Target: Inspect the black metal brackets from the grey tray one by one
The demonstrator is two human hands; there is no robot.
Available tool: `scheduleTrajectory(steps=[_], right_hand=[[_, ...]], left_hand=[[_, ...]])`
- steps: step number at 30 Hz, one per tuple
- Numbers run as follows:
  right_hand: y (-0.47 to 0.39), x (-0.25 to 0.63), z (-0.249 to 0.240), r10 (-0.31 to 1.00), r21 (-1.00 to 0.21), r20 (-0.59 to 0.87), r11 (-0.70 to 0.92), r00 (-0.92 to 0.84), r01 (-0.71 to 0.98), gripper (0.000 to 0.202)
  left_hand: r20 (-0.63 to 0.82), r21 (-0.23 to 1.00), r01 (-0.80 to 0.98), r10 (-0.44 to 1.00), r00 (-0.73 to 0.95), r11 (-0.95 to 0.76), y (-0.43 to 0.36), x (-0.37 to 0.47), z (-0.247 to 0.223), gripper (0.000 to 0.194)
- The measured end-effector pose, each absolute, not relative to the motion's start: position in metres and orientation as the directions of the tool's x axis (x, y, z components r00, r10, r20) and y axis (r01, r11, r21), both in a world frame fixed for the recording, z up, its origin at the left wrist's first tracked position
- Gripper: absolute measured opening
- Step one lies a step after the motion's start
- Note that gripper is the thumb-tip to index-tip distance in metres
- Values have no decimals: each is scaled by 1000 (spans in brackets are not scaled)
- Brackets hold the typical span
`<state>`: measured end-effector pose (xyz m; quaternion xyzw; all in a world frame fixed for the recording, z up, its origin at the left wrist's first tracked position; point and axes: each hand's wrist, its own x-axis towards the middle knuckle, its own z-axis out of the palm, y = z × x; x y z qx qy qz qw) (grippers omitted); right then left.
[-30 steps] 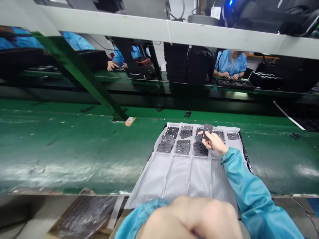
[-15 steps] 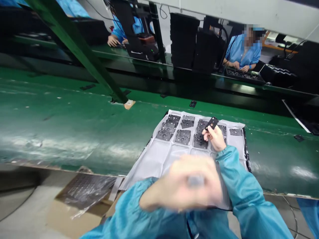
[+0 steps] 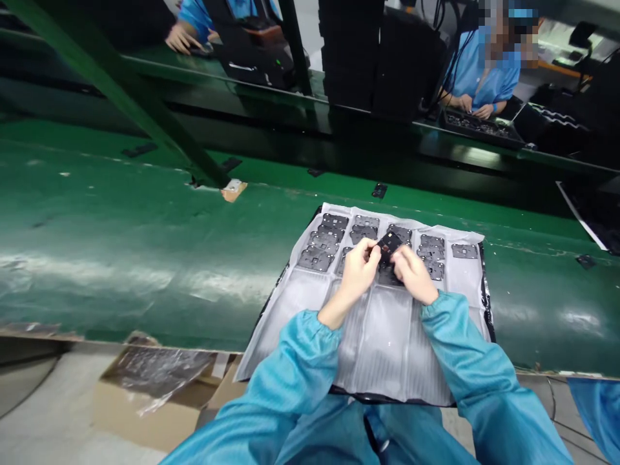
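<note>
A small flat black part with cutouts (image 3: 389, 244) is tilted up over the tray, its left edge pinched between the thumb and fingers of my left hand (image 3: 359, 266). At its lower right edge is my right hand (image 3: 414, 274), fingers curled together and slightly blurred; what they pinch, if anything, is hidden. Under both hands lies a tray lined with a whitish sheet (image 3: 385, 323), divided into compartments. Overlapping black parts like the held one fill its far compartments, such as a stack at the left (image 3: 323, 240) and one at the right (image 3: 431, 252).
The tray lies on a green bench (image 3: 145, 245), reaching over its front edge. A green post (image 3: 159, 116) slants down at the left. Stray black parts (image 3: 380, 190) lie behind the tray. An open carton (image 3: 145, 413) stands below. Co-workers in blue (image 3: 484, 71) sit across.
My left hand has gone from close in front of the camera to the black part and now grips it. My right hand has shifted to the part's right edge. The view has tilted down.
</note>
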<state>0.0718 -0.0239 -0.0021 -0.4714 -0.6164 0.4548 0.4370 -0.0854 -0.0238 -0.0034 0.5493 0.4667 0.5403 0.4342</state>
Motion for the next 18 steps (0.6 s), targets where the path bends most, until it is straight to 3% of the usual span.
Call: scheduleTrajectory(steps=[3,6,10,18], right_hand=[[-22,76,4,993,-992,121,121,-6,22,33],[-24,73,5,992,-994,88,82,-89,-69,36],[-29,66,-3,991,-996,89,88,-96,-11,28],[-33,64,-5,989,-982,148,149,-17,119,26]], left_hand=[[126,991,37,992,-4,-126,-26,-90,-2,11],[215,956,193,975,49,-220,-28,-89,-2,3],[276,905,308,956,97,-293,-34,-85,-3,5],[336,871,335,933,126,-359,-39,-83,-8,6]])
